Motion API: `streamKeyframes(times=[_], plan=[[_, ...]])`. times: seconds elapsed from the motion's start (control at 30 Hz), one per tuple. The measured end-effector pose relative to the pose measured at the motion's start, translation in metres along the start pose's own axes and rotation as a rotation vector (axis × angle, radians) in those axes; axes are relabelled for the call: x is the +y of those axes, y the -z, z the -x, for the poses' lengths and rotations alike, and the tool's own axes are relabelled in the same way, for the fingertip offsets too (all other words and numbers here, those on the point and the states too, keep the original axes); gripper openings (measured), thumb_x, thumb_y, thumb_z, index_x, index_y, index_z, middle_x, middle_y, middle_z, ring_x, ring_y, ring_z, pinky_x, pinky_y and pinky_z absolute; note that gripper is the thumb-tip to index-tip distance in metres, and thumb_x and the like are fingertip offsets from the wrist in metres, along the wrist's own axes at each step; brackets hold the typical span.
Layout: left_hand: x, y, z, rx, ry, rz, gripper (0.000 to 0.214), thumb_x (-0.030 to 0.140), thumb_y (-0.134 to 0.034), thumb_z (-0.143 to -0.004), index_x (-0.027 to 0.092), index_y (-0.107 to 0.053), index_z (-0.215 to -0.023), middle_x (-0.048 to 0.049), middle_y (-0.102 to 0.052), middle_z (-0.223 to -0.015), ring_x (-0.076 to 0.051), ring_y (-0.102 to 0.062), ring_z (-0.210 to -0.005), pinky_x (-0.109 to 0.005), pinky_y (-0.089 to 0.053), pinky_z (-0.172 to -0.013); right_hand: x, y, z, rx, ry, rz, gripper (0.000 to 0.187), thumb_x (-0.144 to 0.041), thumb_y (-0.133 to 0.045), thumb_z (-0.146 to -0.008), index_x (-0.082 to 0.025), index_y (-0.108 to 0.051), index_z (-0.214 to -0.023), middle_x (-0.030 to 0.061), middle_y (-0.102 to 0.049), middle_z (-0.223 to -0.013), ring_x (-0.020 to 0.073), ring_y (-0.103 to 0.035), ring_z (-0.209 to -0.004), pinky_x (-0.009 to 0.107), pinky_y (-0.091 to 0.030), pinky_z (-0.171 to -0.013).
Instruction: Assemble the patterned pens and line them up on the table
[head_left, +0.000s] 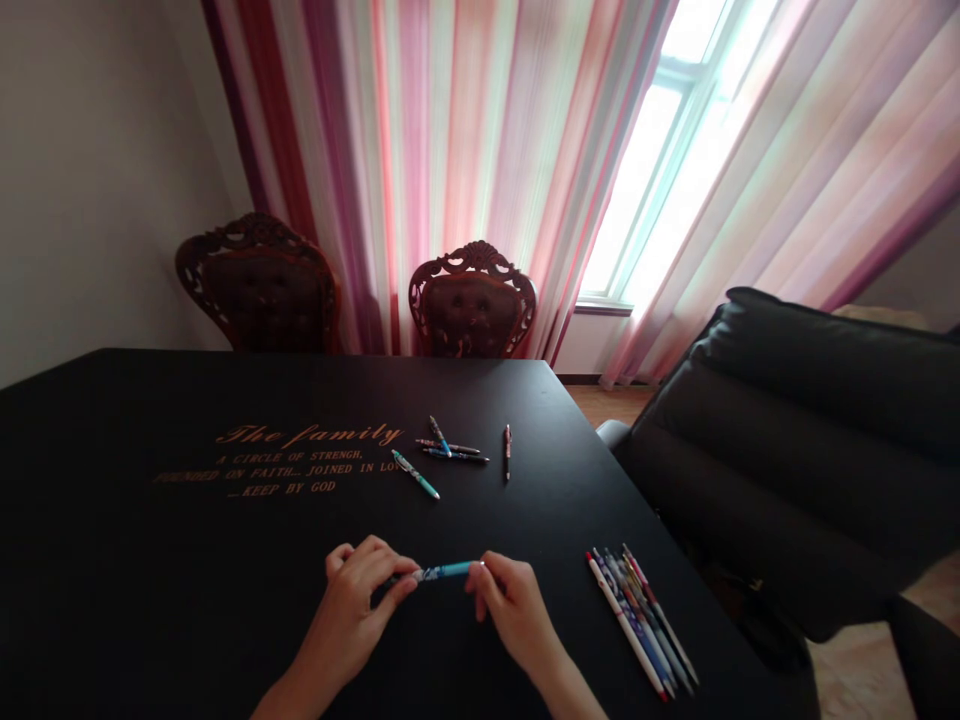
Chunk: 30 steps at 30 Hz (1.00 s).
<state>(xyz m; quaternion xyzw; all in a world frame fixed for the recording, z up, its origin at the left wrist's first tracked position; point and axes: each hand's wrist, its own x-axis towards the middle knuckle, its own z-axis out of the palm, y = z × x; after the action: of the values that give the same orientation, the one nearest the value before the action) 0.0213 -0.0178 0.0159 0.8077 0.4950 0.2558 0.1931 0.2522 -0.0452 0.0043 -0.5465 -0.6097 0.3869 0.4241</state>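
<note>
A light-blue patterned pen (pixel 448 571) lies sideways between my two hands, just over the near part of the black table (pixel 187 620). My left hand (pixel 361 590) pinches its left end between thumb and fingers. At the other end, the fingers of my right hand (pixel 508 598) are closed on the tip. Beyond my hands a teal pen (pixel 415 474) rests at a slant. Several dark and blue pens (pixel 452 453) overlap behind it, and a reddish-brown pen (pixel 508 453) lies apart to their right.
Several pens (pixel 637 625) lie side by side in a bundle near the table's right edge. Gold lettering (pixel 300 460) marks the tabletop. Two carved chairs (pixel 476 300) stand behind the table, and a black recliner (pixel 802 450) is at the right.
</note>
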Motion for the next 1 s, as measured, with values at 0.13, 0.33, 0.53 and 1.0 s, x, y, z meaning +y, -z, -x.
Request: streamKeyframes(times=[0.13,0.33,0.53,1.0], plan=[[0.001,0.000,0.001,-0.016,-0.003,0.066,0.019,0.048,-0.058,-0.089,0.034,-0.070,-0.093,0.0019,-0.073,-0.091,-0.023,-0.063,-0.094,-0.045,-0.031,-0.092,0.000,-0.003,0.000,0.001,0.037,-0.166,0.028,-0.040,-0.073,-0.078,-0.019,-0.069,-0.096,0.0013,-0.067,-0.076,0.0153,-0.058,-0.068,0.025,-0.044,-0.062],[-0.005,-0.001,-0.010,0.214,0.224,0.737,0.066,0.068,-0.013,-0.092,0.028,-0.056,-0.123,-0.0070,-0.066,-0.124,-0.029,-0.057,-0.117,-0.044,-0.042,-0.091,-0.004,-0.005,0.002,-0.027,-0.019,-0.377,0.027,-0.041,-0.072,-0.080,-0.016,-0.069,-0.090,0.0040,-0.069,-0.071,0.0157,-0.061,-0.065,0.025,-0.044,-0.060],[0.007,-0.007,-0.022,0.186,0.409,1.282,0.076,0.070,-0.007,-0.089,0.026,-0.055,-0.128,-0.0080,-0.057,-0.138,-0.030,-0.044,-0.130,-0.045,-0.034,-0.099,-0.014,-0.013,0.006,-0.070,-0.017,-0.304,0.019,-0.033,-0.076,-0.076,-0.015,-0.073,-0.084,0.0039,-0.071,-0.071,0.0172,-0.065,-0.067,0.025,-0.047,-0.063],[-0.001,-0.015,-0.015,0.138,0.495,1.203,0.073,0.070,-0.011,-0.089,0.026,-0.060,-0.119,-0.0056,-0.057,-0.137,-0.031,-0.042,-0.131,-0.047,-0.028,-0.102,-0.014,-0.008,0.013,-0.045,-0.050,-0.235,0.020,-0.034,-0.075,-0.076,-0.015,-0.074,-0.082,0.0036,-0.072,-0.068,0.0176,-0.065,-0.065,0.026,-0.048,-0.061]])
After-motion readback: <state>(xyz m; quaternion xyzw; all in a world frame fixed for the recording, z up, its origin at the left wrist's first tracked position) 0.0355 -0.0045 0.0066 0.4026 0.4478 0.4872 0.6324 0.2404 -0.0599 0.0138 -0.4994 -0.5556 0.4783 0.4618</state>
